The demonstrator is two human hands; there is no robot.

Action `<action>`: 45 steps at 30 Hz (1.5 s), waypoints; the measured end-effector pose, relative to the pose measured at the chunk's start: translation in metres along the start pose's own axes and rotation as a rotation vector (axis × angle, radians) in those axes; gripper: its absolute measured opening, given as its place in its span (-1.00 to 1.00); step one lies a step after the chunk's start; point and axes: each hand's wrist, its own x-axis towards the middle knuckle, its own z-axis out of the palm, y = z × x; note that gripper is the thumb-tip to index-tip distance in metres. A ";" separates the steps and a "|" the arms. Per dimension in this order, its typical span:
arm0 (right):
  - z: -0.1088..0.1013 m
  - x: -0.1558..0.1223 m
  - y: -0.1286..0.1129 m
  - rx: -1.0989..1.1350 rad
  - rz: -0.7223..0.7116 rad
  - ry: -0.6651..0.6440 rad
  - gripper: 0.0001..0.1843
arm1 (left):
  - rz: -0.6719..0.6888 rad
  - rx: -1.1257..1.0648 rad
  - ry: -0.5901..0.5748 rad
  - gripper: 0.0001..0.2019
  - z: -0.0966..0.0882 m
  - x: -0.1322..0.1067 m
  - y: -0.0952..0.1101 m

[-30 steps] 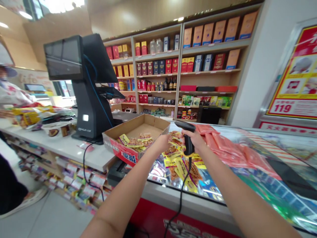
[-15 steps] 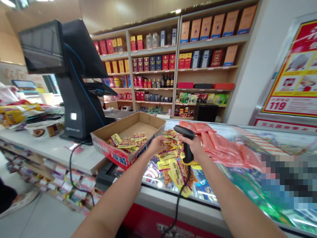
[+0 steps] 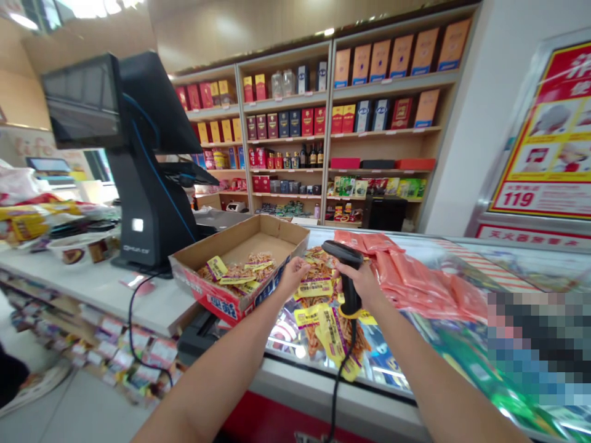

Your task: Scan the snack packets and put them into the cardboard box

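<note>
My right hand (image 3: 359,280) is wrapped round the grip of a black barcode scanner (image 3: 349,294), its head pointing left over the glass counter. A black cable runs down from the scanner's base. My left hand (image 3: 295,274) has its fingers curled together at the left edge of a pile of yellow snack packets (image 3: 318,287); whether a packet is pinched in them is hidden. More yellow packets (image 3: 333,337) lie nearer the counter's front edge. Left of my left hand, a shallow cardboard box (image 3: 198,288) holds several similar packets.
Orange-pink packets (image 3: 410,278) are heaped right of the scanner, with green packages (image 3: 489,363) nearer me. A black point-of-sale terminal (image 3: 148,184) stands on the white counter at left. Shelves (image 3: 290,136) of boxes and bottles line the back wall. One corner at right is pixelated.
My left hand has drawn slightly left and down, away from the middle of the packet pile. The scanner stays in my right hand, shifted a little down. The view has moved slightly.
</note>
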 end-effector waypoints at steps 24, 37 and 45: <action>0.017 -0.026 -0.013 0.010 0.141 -0.427 -0.67 | -0.607 -0.458 -0.338 -0.65 -0.024 0.010 -0.034; 0.018 -0.029 -0.010 -0.021 0.187 -0.449 -0.75 | -0.554 -0.348 -0.303 -0.67 -0.020 0.005 -0.025; 0.018 -0.030 -0.010 -0.058 0.200 -0.445 -0.72 | -0.458 -0.459 -0.361 -0.68 -0.023 0.008 -0.027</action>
